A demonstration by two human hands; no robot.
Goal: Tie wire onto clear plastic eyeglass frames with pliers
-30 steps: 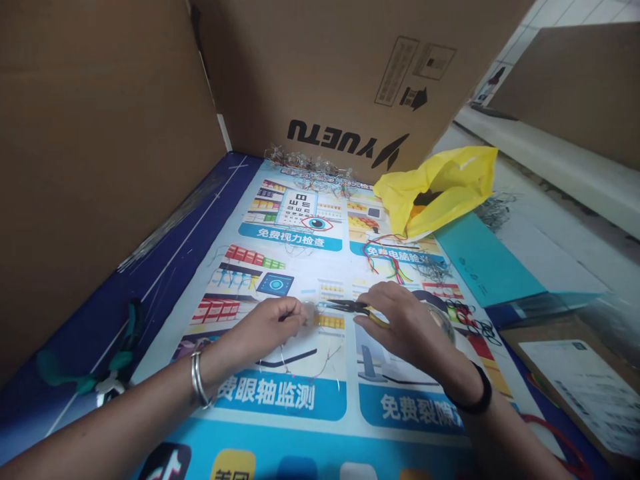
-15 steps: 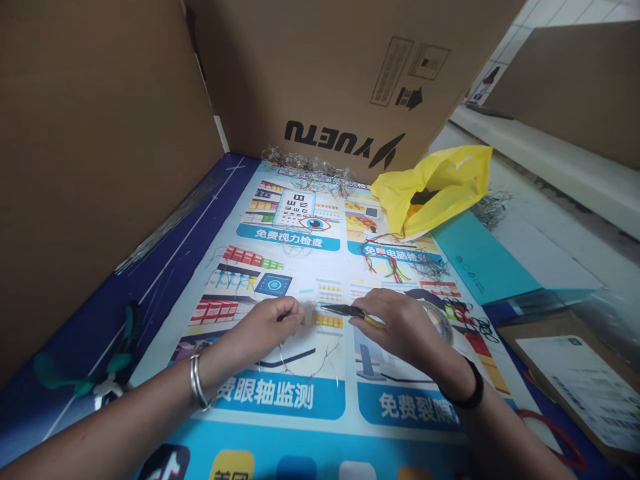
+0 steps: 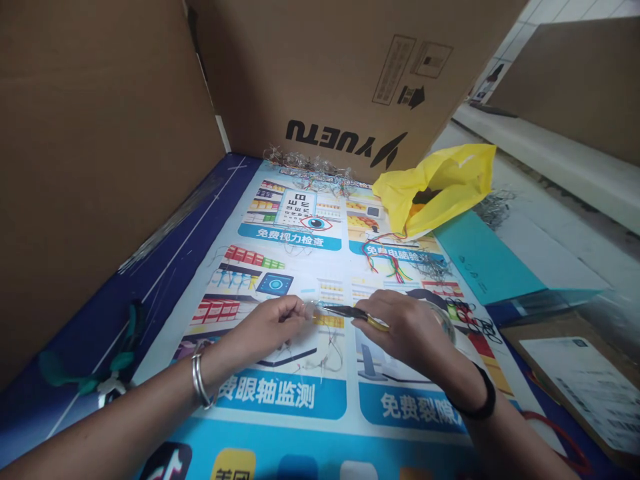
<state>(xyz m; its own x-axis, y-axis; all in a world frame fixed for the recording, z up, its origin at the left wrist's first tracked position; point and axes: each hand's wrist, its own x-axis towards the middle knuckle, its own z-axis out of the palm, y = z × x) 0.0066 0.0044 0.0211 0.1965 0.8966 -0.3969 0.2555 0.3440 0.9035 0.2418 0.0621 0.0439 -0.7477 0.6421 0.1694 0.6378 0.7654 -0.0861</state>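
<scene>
My left hand is closed in a pinch on a small clear piece with thin wire, too small to make out fully. My right hand wraps around long-nose pliers with yellow handles. The pliers' dark, narrow jaws point left and their tips meet the clear piece at my left fingertips. Below the fingers, thin wire strands hang over the printed sheet. Partly hidden behind my right hand is a round clear roll, perhaps tape.
Tangled wire pieces lie along the cardboard wall. A yellow bag, coloured cords and a teal folder sit at right. Green-handled pliers lie at left, near straight wires.
My left hand has shifted slightly right, bringing the clear piece closer to the pliers. The hanging wire strands have changed shape. The pliers stay gripped in my right hand.
</scene>
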